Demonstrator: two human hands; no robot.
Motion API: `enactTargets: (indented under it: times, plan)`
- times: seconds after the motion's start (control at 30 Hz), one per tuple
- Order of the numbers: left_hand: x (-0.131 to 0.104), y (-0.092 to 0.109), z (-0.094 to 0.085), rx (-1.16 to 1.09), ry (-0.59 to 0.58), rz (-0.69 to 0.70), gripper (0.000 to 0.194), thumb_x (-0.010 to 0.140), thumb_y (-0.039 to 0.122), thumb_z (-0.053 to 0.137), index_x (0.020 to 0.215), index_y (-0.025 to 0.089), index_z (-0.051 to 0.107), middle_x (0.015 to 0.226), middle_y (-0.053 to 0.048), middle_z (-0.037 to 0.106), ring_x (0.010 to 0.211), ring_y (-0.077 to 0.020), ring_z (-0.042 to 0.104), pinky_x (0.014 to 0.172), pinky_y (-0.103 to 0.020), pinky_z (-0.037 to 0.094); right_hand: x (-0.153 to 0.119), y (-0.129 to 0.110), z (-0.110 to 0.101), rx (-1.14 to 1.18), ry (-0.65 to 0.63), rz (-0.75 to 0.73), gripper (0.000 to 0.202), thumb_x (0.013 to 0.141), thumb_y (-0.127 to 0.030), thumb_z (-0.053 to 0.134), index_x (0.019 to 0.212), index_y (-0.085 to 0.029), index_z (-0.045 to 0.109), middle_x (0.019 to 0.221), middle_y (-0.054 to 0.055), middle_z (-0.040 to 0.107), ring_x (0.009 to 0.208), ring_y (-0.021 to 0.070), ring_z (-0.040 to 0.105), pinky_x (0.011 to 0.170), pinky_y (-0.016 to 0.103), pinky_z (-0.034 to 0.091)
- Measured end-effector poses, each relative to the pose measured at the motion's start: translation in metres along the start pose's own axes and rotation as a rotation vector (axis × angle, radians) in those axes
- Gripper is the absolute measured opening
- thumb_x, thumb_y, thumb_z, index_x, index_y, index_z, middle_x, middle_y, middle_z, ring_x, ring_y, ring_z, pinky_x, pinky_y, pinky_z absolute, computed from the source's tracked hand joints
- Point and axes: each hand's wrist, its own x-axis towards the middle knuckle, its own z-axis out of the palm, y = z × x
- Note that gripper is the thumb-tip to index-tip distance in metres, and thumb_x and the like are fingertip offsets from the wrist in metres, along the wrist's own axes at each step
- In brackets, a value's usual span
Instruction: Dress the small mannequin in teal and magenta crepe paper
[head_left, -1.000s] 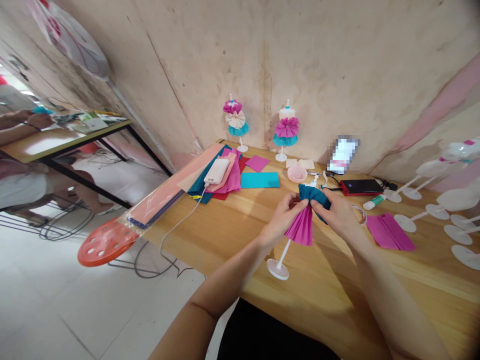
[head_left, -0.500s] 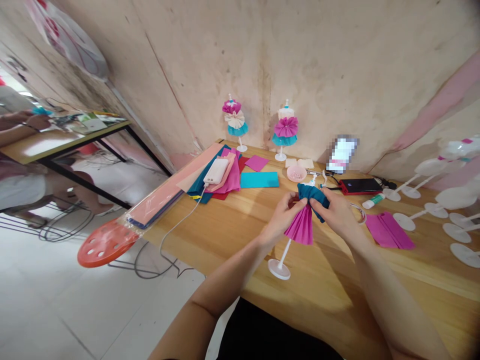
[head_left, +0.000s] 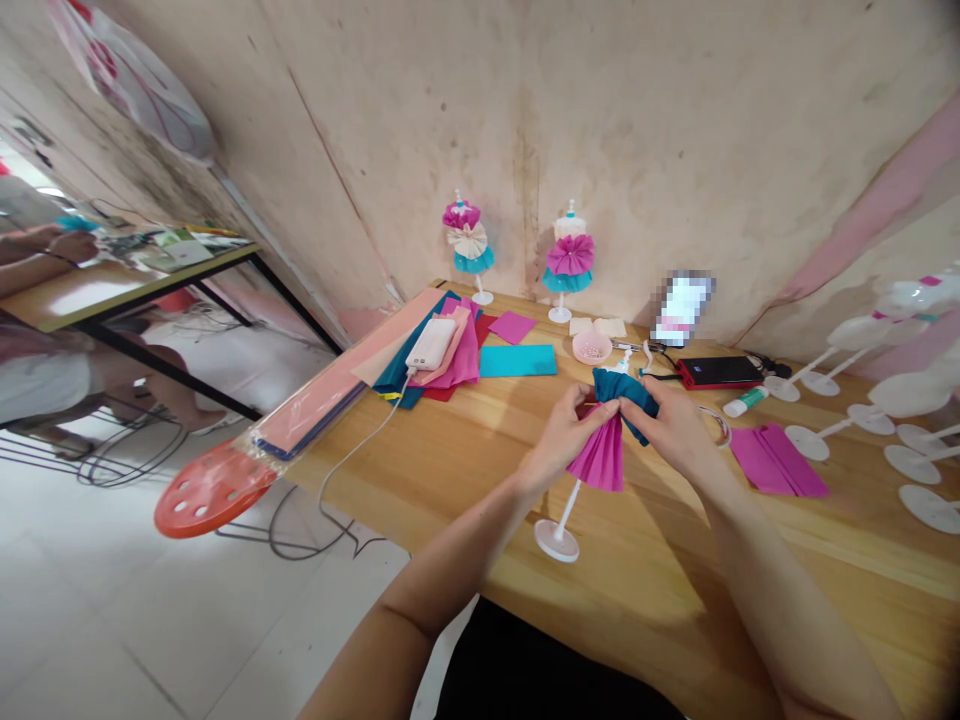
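Observation:
A miniature dress form on a white stand leans away from me over the table. Pleated magenta paper hangs from it as a skirt. Around its upper part sits a gathered dark teal paper strip. My left hand pinches the strip's lower edge from the left, thumb in front. From the other side my right hand grips the strip, its thumb close to the left thumb. The fingers behind the form are hidden. Just beyond my hands stands a pink dish of small beads.
Two dressed forms stand by the wall. Coloured paper sheets lie left under a white power bank. A glue stick, magenta sheets and white stands lie right. Another person's hand is far left.
The thumbs have shifted slightly at the strip's front, the left one a little lower. My hold on the teal strip continues; otherwise the scene is almost the same.

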Motion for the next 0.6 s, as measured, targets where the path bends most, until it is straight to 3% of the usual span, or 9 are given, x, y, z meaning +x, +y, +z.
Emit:
enactTargets:
  times: [0.3,0.47,0.6]
  plan:
    - [0.002,0.009,-0.001,-0.066,0.003,0.024,0.031,0.082,0.044,0.065,0.096,0.017,0.057,0.093,-0.003,0.063,0.087,-0.0144,0.057,0.083,-0.028,0.043,-0.004,-0.006,-0.002,0.019,0.012,-0.034,0.023,0.087,-0.044,0.055,0.086,-0.021,0.057,0.074,0.002,0.063,0.065,0.0177,0.056,0.059,0.027,0.035]
    - [0.004,0.022,-0.010,-0.256,-0.043,-0.032,0.039,0.081,0.044,0.067,0.110,0.021,0.056,0.102,-0.003,0.065,0.094,-0.0162,0.062,0.087,-0.029,0.045,-0.016,-0.022,-0.001,0.141,0.186,-0.205,0.021,0.087,-0.035,0.060,0.102,-0.021,0.056,0.099,0.006,0.066,0.085,0.0207,0.061,0.076,0.033,0.044]
    - [0.004,0.026,-0.015,-0.358,-0.047,-0.018,0.057,0.074,0.041,0.075,0.124,0.024,0.053,0.117,-0.006,0.064,0.111,-0.0198,0.060,0.098,-0.032,0.044,-0.025,-0.033,-0.009,0.251,0.266,-0.258,0.016,0.088,-0.035,0.061,0.097,-0.022,0.060,0.092,0.005,0.067,0.085,0.0213,0.061,0.079,0.036,0.046]
